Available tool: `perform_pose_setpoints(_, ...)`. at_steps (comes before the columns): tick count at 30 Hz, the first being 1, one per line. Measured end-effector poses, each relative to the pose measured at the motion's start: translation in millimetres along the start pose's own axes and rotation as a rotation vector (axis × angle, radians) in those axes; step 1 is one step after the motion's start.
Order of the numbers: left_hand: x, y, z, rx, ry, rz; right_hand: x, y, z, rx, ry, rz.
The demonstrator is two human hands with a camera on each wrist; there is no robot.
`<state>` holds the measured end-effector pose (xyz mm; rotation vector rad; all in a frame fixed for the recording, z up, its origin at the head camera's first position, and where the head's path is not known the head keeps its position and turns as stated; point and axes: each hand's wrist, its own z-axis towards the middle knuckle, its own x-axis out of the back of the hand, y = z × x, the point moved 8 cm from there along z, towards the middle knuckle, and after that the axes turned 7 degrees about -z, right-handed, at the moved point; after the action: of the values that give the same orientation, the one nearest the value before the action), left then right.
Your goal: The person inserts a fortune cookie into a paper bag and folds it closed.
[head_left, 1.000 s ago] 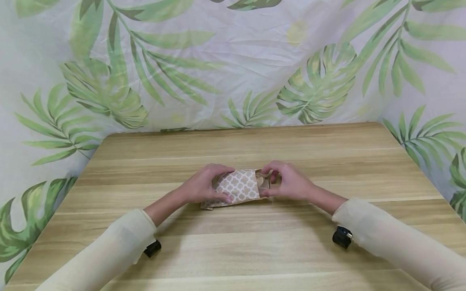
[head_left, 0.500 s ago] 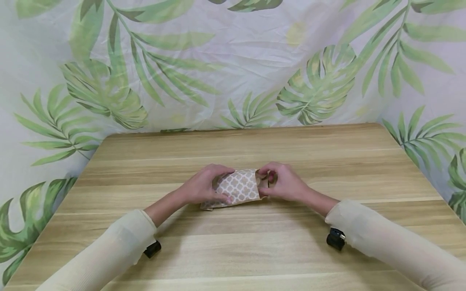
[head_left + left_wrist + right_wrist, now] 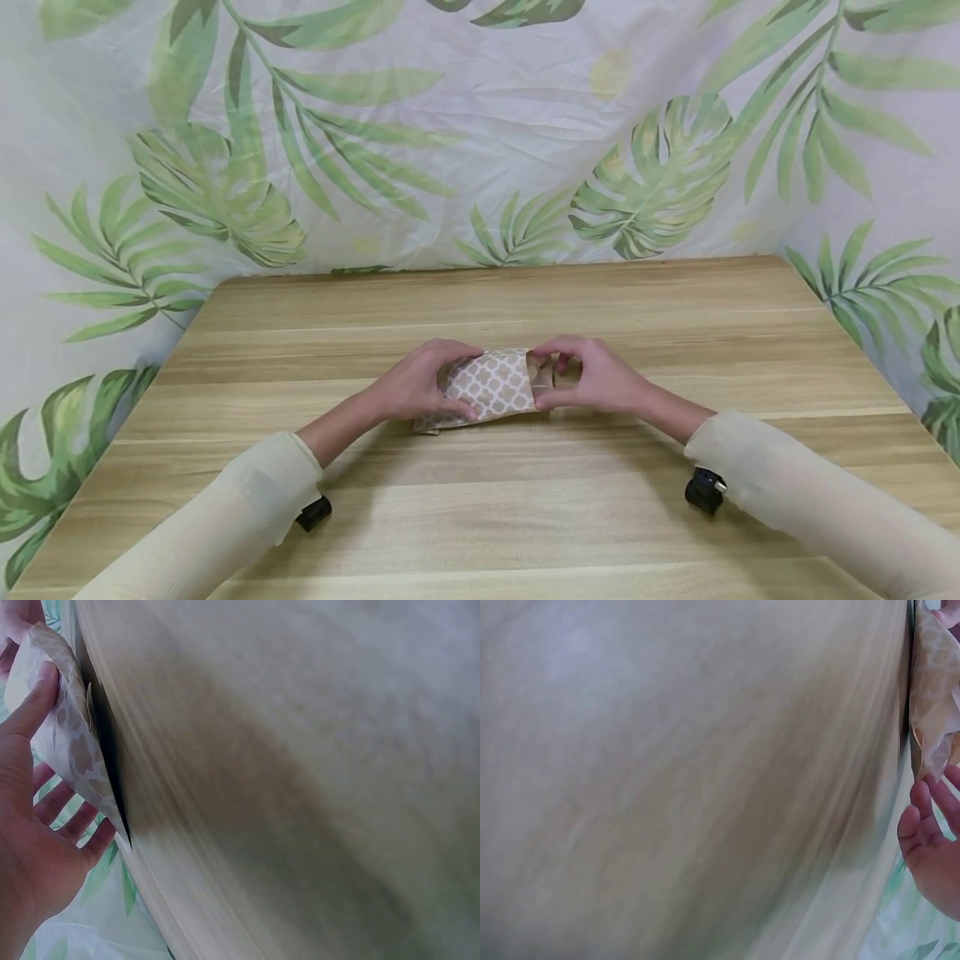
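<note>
The patterned paper bag (image 3: 491,387) lies at the middle of the wooden table (image 3: 525,517), its mouth turned toward my right. It is brown kraft paper with a white lattice print; I can read no brand, label or writing on it in any view.

My left hand (image 3: 416,387) grips the closed end: thumb across the printed face, fingers curled behind, as the left wrist view confirms with the thumb (image 3: 30,705) laid on the paper (image 3: 64,735) and the other fingers spread at the back. I judge this hold is there to pin the bag against the table so it cannot slide.

My right hand (image 3: 588,379) works at the open end, thumb and curled fingers pinching the plain brown flap (image 3: 542,375) at the mouth. The right wrist view shows only fingertips (image 3: 922,817) beside the crumpled edge (image 3: 934,697), so the exact pinch is judged from the head view. The two-handed arrangement seems meant to keep the mouth steady while the flap is handled.

Behind the table hangs a leaf-print cloth (image 3: 480,133). Both forearms wear pale sleeves (image 3: 247,508).
</note>
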<state>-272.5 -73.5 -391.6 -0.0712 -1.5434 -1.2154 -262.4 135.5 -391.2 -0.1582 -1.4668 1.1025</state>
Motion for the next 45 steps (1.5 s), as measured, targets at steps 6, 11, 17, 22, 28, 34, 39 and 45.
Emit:
perform_pose_setpoints(6,0.2,-0.2,-0.7,0.005,-0.006,0.002,5.2,-0.3,-4.2,0.042,-0.010,-0.004)
perform_pose_setpoints(11,1.2,0.9,-0.3,0.007,-0.003,-0.009,11.4,2.3,-6.4,0.051,-0.029,-0.016)
perform_pose_setpoints(17,1.3,2.2,-0.7,0.014,-0.004,-0.017,13.1,8.3,-5.1,0.043,-0.098,-0.003)
perform_pose_setpoints(22,0.6,1.3,-1.4,0.011,-0.005,-0.008,11.4,14.0,-1.7,0.029,-0.160,0.022)
perform_pose_setpoints(28,0.6,0.4,-1.3,0.008,-0.005,-0.003,11.5,20.7,1.1,-0.051,-0.169,0.059)
perform_pose_setpoints(34,1.2,0.0,-1.6,0.003,0.000,0.002,12.1,20.1,1.2,-0.081,-0.136,0.086)
perform_pose_setpoints(39,0.8,0.0,-1.2,0.004,0.000,0.000,13.2,18.4,0.5,-0.125,-0.114,0.075)
perform_pose_setpoints(45,0.4,-0.5,-1.3,0.004,0.000,-0.007,12.7,17.4,-0.1,-0.136,-0.109,0.066)
